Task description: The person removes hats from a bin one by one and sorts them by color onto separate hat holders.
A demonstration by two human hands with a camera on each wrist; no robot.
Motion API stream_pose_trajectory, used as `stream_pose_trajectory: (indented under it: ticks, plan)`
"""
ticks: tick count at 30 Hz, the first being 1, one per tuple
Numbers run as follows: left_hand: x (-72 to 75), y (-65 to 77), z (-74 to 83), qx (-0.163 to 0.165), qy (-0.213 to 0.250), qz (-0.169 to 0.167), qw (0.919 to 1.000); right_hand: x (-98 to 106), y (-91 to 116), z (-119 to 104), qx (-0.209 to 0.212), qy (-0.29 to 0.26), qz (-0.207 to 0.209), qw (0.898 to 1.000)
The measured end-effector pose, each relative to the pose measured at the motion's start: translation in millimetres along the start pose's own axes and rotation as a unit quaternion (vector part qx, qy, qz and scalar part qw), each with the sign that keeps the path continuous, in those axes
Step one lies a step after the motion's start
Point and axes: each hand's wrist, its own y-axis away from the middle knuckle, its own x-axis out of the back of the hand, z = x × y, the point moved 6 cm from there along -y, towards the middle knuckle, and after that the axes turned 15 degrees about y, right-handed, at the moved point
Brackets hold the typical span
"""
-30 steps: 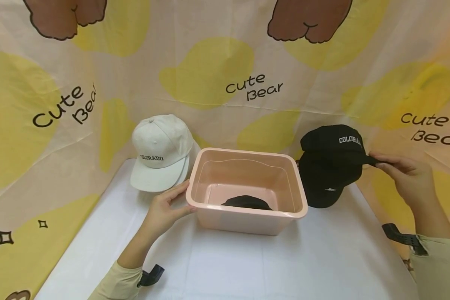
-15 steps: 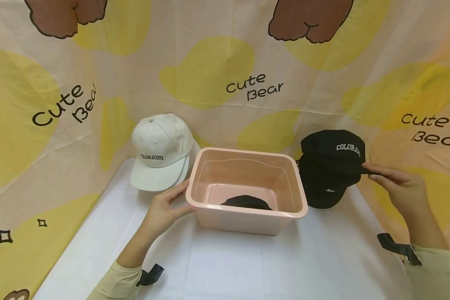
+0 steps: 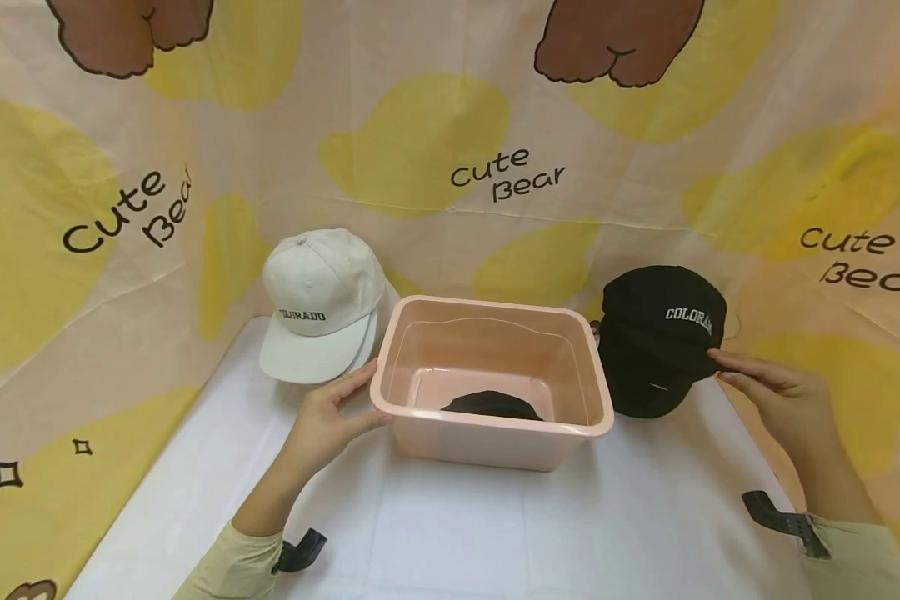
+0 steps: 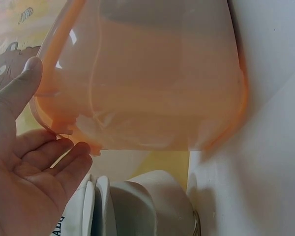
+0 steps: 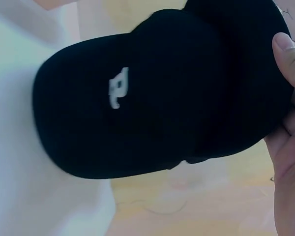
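Observation:
My left hand (image 3: 330, 425) grips the left corner of a pink plastic bin (image 3: 480, 446), thumb on the front corner and fingers along the side. Inside the bin lies a black cap (image 3: 495, 404), partly hidden by the front wall. At the right, my right hand (image 3: 783, 400) pinches the brim of a black baseball cap (image 3: 660, 300) lettered in white across the front. This cap sits on top of another black cap (image 3: 633, 387), whose brim points forward and down and bears a small white mark (image 5: 119, 88).
Left of the bin stands a white cap (image 3: 318, 279) with COLORADO on it, stacked over other pale caps, whose brims (image 4: 104, 206) show in the left wrist view. White cloth (image 3: 457, 533) covers the table. A printed curtain (image 3: 420, 133) hangs behind and at both sides.
My right hand has moved down and to the left, bringing the upper black cap's brim down with it onto the lower cap. My left hand and the bin have stayed in place.

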Motion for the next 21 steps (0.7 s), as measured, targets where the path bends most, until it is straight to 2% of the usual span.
stream_pose_trajectory:
  ticks: [3,9,16,18,21]
  plan:
    - [1.0,-0.3,0.4,0.002,-0.003,0.0,1.0,-6.6,5.6,3.1,0.017,-0.047,-0.005,0.999]
    - [2.6,-1.4,0.1,-0.002,-0.004,0.0,1.0,-11.0,9.6,5.7,0.046,-0.085,-0.011,0.995]
    - [2.0,0.3,-3.4,0.007,0.002,0.001,1.0,-9.3,10.7,-2.2,0.103,-0.189,0.0,0.976]
    - [1.6,0.9,-3.5,0.01,0.004,0.002,0.9999,-8.6,11.7,-4.4,0.091,-0.16,0.001,0.983]
    - [0.9,1.1,-2.4,0.01,0.003,0.002,0.9999,-5.3,12.7,-6.9,0.051,-0.056,-0.003,0.997]
